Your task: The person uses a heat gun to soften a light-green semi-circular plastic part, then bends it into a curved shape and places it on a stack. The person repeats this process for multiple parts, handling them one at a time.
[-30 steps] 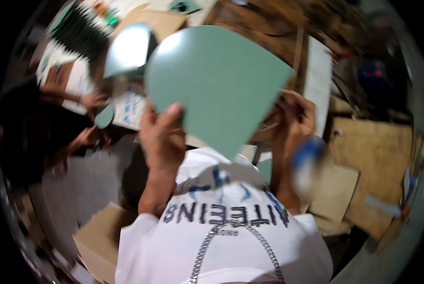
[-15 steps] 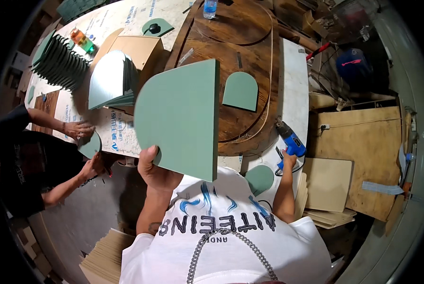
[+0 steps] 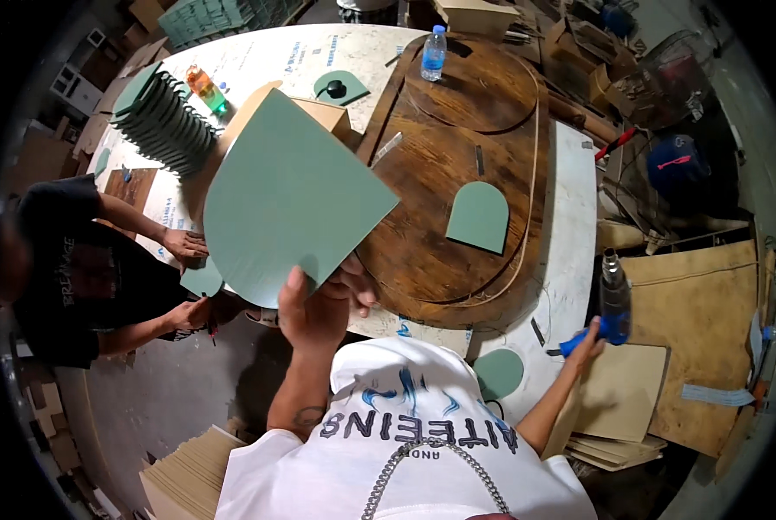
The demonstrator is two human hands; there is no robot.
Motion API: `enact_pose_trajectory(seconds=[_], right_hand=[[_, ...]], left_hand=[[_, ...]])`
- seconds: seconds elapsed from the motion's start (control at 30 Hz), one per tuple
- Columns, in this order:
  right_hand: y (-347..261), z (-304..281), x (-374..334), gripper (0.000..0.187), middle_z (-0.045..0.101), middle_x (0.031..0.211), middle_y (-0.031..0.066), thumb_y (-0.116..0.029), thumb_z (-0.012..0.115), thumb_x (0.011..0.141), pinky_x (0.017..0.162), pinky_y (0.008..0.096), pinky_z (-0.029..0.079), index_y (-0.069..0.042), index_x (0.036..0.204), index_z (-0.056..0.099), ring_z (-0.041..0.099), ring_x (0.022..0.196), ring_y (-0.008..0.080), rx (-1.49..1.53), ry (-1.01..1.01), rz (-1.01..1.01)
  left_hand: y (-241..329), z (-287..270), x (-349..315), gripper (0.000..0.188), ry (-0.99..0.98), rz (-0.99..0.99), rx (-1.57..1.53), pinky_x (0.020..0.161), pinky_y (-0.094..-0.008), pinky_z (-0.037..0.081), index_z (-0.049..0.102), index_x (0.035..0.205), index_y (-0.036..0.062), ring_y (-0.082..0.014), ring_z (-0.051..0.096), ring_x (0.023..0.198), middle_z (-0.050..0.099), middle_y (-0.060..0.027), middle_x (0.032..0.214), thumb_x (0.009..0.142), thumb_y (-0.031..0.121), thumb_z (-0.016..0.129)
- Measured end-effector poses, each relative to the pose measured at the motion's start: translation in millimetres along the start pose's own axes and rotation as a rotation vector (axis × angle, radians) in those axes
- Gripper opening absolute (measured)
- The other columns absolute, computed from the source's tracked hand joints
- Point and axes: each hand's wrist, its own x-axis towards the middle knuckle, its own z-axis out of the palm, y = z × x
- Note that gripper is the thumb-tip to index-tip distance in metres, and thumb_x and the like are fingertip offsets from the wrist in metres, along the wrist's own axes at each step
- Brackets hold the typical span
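My left hand (image 3: 319, 308) grips a green D-shaped panel (image 3: 288, 195) by its lower edge, thumb on the face towards me. The panel is raised and tilted, one corner pointing right over the dark brown wooden board. Off to the right, my right hand (image 3: 586, 348) is closed round a blue heat gun (image 3: 615, 325), whose metal nozzle points up and away. A smaller green arched piece (image 3: 479, 217) lies on the brown board (image 3: 440, 156). Close to my chest, another green rounded piece (image 3: 499, 374) rests on the white table edge.
A co-worker in a black shirt (image 3: 93, 277) handles a green piece (image 3: 202, 277) at the left. Ridged green pieces (image 3: 167, 121) stand stacked beside an orange-green bottle (image 3: 206, 89). A water bottle (image 3: 433, 54) stands on the board. Beige panels (image 3: 189, 472) are piled lower left, others (image 3: 620, 394) at right.
The green panel has turned and moved left in my left hand. My right hand has lifted the heat gun off the table and swung it right. The whole view has shifted.
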Motion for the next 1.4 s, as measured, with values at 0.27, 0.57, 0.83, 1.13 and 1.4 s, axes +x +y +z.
enact_pose_trajectory(seconds=[0.27,0.57,0.83,1.13,1.4], right_hand=[[-129,-33,-33,0.046,0.064,0.100,0.0211,-0.020,0.074,0.077,0.075,0.0357,0.049,0.015,0.100,0.056,0.061,0.084,0.0237,0.176,0.293,-0.946],[-205,-48,-78,0.052,0.061,0.105,0.0171,-0.024,0.075,0.073,0.081,0.0356,0.046,0.011,0.107,0.055,0.057,0.091,0.0222,0.130,0.513,-0.810],[-180,-35,-85,0.040,0.062,0.107,0.0173,-0.013,0.072,0.078,0.084,0.0335,0.044,0.013,0.104,0.057,0.058,0.091,0.0212,0.501,0.297,-0.928],[-197,-8,-111,0.032,0.064,0.098,0.0158,-0.009,0.072,0.074,0.077,0.0349,0.046,0.013,0.095,0.060,0.057,0.086,0.0191,0.623,0.456,-0.743],[-206,-12,-118,0.033,0.064,0.099,0.0174,-0.008,0.073,0.073,0.077,0.0336,0.048,0.012,0.095,0.060,0.059,0.083,0.0205,0.589,0.344,-0.751]], left_hand=[[-11,37,9,0.073,-0.018,-0.054,0.282,0.058,-0.0280,0.051,0.054,0.100,-0.0068,-0.0238,0.064,0.069,0.062,-0.0169,0.079,0.085,0.063,0.039],[-22,52,6,0.070,0.007,0.134,0.371,0.051,-0.0319,0.052,0.049,0.111,-0.0074,-0.0282,0.065,0.068,0.060,-0.0200,0.092,0.089,0.057,0.034],[-18,56,8,0.063,-0.015,0.151,0.347,0.055,-0.0280,0.051,0.047,0.115,-0.0056,-0.0215,0.061,0.070,0.057,-0.0165,0.099,0.090,0.052,0.042],[-10,51,-8,0.088,-0.108,-0.029,0.650,0.069,-0.0313,0.046,0.050,0.119,0.0013,-0.0205,0.060,0.084,0.057,-0.0122,0.110,0.077,0.077,0.038],[-23,42,-11,0.086,-0.131,-0.033,0.438,0.067,-0.0313,0.046,0.051,0.114,0.0000,-0.0215,0.060,0.077,0.057,-0.0116,0.106,0.078,0.076,0.036]])
